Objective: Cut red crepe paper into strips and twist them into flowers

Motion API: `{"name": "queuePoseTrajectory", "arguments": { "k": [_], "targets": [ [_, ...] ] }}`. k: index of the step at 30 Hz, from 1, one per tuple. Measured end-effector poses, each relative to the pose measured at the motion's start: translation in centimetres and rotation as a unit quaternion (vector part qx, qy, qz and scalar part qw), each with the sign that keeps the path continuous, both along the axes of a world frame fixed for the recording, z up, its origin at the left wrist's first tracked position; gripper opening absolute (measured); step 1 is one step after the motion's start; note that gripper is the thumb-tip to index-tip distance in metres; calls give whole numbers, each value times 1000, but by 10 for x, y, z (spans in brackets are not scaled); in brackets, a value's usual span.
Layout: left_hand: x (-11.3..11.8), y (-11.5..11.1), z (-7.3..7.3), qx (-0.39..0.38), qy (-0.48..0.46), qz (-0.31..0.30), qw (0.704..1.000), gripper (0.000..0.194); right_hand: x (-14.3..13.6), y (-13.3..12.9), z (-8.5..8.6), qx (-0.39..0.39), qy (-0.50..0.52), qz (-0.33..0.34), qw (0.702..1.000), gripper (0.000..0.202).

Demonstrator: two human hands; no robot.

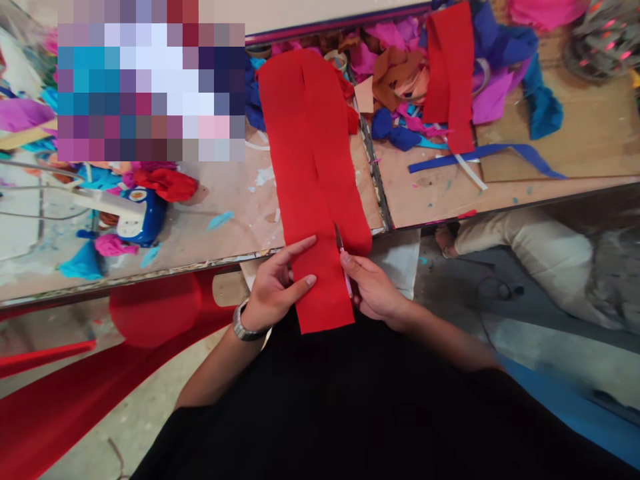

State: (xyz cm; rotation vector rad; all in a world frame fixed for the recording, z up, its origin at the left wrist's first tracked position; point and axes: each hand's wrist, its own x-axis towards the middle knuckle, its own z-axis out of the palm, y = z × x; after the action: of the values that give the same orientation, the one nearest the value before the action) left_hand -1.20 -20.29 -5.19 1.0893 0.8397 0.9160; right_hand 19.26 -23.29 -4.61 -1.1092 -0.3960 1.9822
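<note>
Head: left fingers (299, 249) apart on fabric (327, 297)

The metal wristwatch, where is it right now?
In the head view, left of centre, the metal wristwatch is around the left wrist, just behind the left hand that touches the red fabric.

Tbl. (235, 193), left: blue-&-wht. device (143, 217), crumpled red cloth (173, 185) just beyond it, pink scrap (116, 245) & teal cloth (83, 260) on its left. Red plastic chair (155, 307) nr. left, below tbl. edge. Right: blue strip (523, 152) partly over brown cardboard (595, 147), crossed by wht. strip (473, 171). Far right: grey bundle (600, 43), contents unclear. Another person's leg (530, 257), pale trousers, right, below tbl. level.
</note>
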Motion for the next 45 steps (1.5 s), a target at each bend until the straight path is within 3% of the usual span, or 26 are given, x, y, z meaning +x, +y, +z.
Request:
{"name": "queuePoseTrajectory", "arguments": {
  "k": [13, 45],
  "targets": [
    [1, -2, 1, -4, -2, 10, 1000, 61, -1, -5, -6, -31, 33, -3, 999, 53],
    [0, -5, 2, -3, 27, 17, 999, 63, -3, 0, 3, -15, 17, -7, 1000, 67]
  ]
}}
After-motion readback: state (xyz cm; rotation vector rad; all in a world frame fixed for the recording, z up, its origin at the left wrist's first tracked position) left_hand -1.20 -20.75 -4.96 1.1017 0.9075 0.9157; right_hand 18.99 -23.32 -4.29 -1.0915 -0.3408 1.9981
